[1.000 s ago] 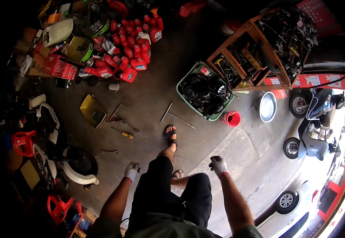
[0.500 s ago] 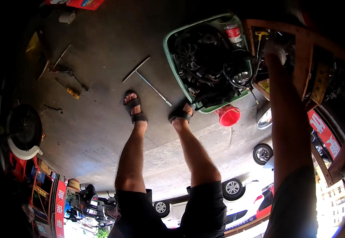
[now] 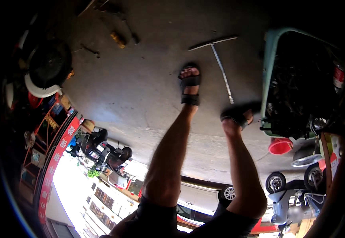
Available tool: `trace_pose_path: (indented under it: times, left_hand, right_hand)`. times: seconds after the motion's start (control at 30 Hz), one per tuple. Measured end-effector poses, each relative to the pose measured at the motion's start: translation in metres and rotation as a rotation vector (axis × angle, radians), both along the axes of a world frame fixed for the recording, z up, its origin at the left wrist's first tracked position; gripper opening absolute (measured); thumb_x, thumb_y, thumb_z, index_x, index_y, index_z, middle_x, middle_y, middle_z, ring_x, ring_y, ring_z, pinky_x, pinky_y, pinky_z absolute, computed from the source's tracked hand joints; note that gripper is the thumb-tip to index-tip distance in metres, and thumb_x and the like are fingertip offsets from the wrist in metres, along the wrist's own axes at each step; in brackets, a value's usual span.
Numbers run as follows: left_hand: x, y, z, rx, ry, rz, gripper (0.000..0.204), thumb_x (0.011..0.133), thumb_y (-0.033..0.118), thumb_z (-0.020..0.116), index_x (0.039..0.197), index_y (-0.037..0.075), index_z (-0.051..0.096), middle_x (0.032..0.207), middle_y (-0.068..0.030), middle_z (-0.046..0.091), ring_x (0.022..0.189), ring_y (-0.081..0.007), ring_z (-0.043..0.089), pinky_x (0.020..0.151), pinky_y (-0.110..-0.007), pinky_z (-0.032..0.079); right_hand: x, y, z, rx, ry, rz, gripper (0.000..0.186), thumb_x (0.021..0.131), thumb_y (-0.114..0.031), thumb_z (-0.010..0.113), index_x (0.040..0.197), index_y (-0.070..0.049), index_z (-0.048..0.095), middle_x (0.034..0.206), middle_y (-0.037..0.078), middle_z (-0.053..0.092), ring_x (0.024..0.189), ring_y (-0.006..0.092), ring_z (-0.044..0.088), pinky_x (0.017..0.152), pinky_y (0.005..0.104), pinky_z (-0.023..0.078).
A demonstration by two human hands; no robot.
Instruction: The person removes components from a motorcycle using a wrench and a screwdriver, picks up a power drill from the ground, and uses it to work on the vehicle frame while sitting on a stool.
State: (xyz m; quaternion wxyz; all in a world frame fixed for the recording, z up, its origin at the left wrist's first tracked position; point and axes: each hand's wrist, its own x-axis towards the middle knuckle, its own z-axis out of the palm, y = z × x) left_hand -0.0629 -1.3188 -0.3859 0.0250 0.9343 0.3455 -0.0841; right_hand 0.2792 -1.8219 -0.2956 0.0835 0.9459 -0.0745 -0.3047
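Neither of my hands shows. A dim strip at the right rim, apparently my right forearm (image 3: 341, 174), runs up into shadow, and whatever its hand does there is hidden. Closest to it is a pale green bin (image 3: 269, 75) heaped with dark machine parts, with a bottle with a red label (image 3: 339, 75) inside. A red funnel-like container (image 3: 280, 146) sits by the bin's near side. On the floor between my sandalled feet and the bin lies a long metal T-handle wrench (image 3: 222, 69).
A yellow-handled screwdriver (image 3: 117, 39) and a small wrench (image 3: 90, 51) lie on the floor at the far left. A black wheel (image 3: 50, 63) stands left, near a red shelf rack. Motorbikes (image 3: 101, 150) and a scooter (image 3: 289, 206) are parked behind me, beside a light-coloured car.
The view has swung right-to-left, so the bin and T-handle wrench now sit farther right. My right hand, earlier reaching into a wooden-framed tool box beside the bin, has left the visible picture.
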Motion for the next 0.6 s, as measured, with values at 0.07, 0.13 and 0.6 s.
trace_pose_path:
  times: [0.07, 0.13, 0.6]
  left_hand:
    - [0.003, 0.014, 0.009, 0.289, 0.179, -0.168, 0.006, 0.086, 0.012, 0.045, 0.081, 0.011, 0.047, 0.076, -0.0082, 0.047, 0.073, -0.0216, 0.05, 0.063, -0.035, 0.042]
    - [0.0, 0.031, 0.054, 0.185, 0.316, -0.142, 0.005, 0.085, 0.012, 0.049, 0.085, 0.009, 0.053, 0.08, -0.0091, 0.053, 0.077, -0.0219, 0.053, 0.065, -0.034, 0.043]
    - [-0.319, 0.02, 0.504, -1.016, 0.388, 0.615, 0.022, 0.089, 0.019, 0.055, 0.103, 0.003, 0.062, 0.101, -0.0116, 0.066, 0.089, -0.0219, 0.064, 0.074, -0.035, 0.053]
  right_hand:
    - [-0.021, -0.014, -0.008, 0.045, 0.036, -0.052, 0.035, 0.091, -0.03, 0.053, 0.115, -0.003, 0.054, 0.098, 0.01, 0.049, 0.083, 0.0186, 0.047, 0.065, 0.0308, 0.041]
    - [-0.046, -0.011, -0.02, 0.097, 0.078, -0.111, 0.033, 0.092, -0.029, 0.053, 0.114, -0.004, 0.054, 0.095, 0.009, 0.048, 0.08, 0.0173, 0.046, 0.063, 0.0297, 0.04]
    - [-0.087, 0.079, 0.267, 0.848, -0.054, -0.929, 0.019, 0.095, -0.021, 0.053, 0.107, -0.006, 0.055, 0.074, 0.0, 0.045, 0.057, 0.0087, 0.04, 0.048, 0.0225, 0.032]
